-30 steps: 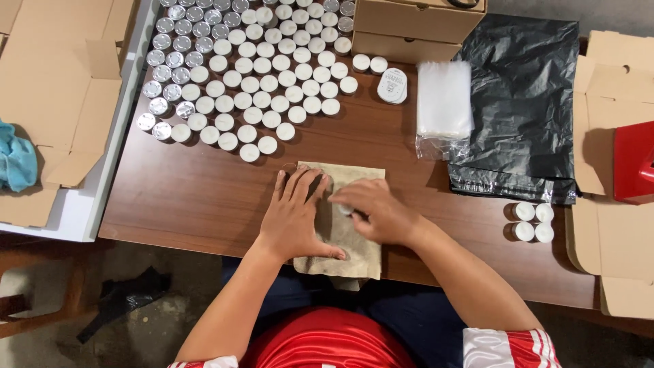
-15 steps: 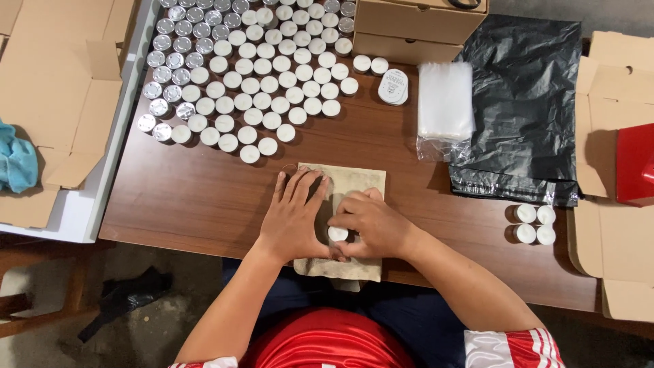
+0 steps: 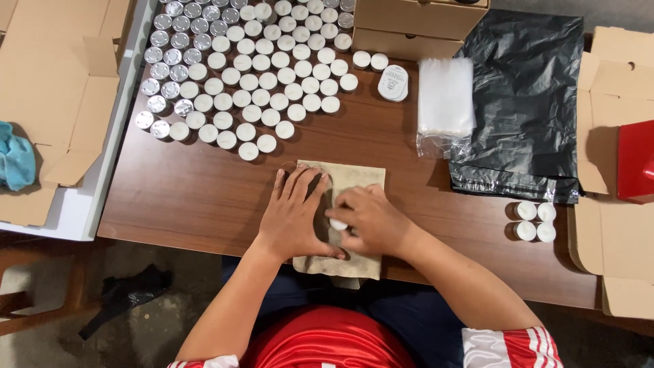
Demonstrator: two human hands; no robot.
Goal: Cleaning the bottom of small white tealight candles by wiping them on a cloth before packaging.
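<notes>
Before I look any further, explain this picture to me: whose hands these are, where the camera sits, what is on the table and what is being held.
There is no machine here, only a person's two bare hands. The camera is worn on that person's head and looks straight down. The left hand lies flat on a tan cloth spread on the brown table. The right hand pinches a small white candle against the cloth. Beyond them sit many rows of small candles, cardboard boxes, a stack of clear bags and a black plastic bag. Four more candles stand to the right.
</notes>
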